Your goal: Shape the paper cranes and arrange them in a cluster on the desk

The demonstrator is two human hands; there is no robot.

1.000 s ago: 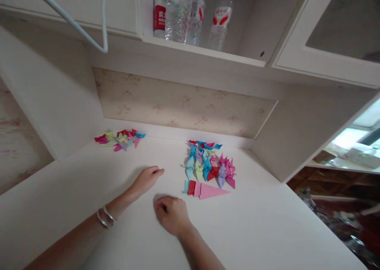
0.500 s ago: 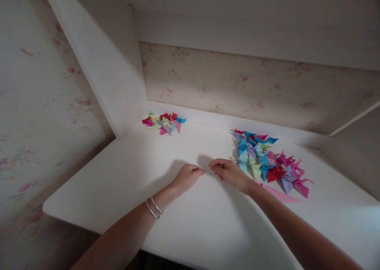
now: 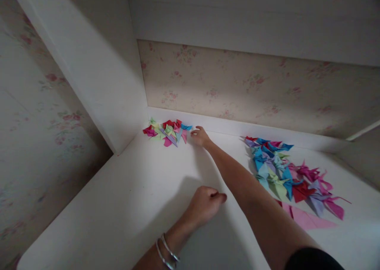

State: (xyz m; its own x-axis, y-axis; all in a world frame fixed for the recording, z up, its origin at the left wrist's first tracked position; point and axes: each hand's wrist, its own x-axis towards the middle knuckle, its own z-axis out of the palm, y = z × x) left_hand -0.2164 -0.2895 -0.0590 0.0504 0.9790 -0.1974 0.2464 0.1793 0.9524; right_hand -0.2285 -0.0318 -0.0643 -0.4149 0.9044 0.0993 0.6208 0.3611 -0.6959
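My right hand point(image 3: 200, 136) reaches far across the white desk point(image 3: 124, 199) to the back left corner. Its fingertips are pinched together right beside a small heap of folded coloured paper pieces point(image 3: 166, 130); whether anything is in the pinch is too small to tell. My left hand point(image 3: 205, 203), with bangles on the wrist, rests on the desk in a loose fist near the middle, holding nothing visible. A larger group of folded paper cranes point(image 3: 285, 173) lies to the right of my right arm, with a flat pink folded sheet point(image 3: 305, 219) in front of it.
A white side panel point(image 3: 97, 72) rises at the left of the desk, and a floral wallpapered back wall point(image 3: 243, 84) runs behind it. A white shelf underside point(image 3: 252, 21) hangs overhead. The desk's left front edge drops off to a floral wall.
My right hand has moved from beside the crane group to the small heap at the back left. My left hand has stayed on the desk. The view has tilted and shifted left.
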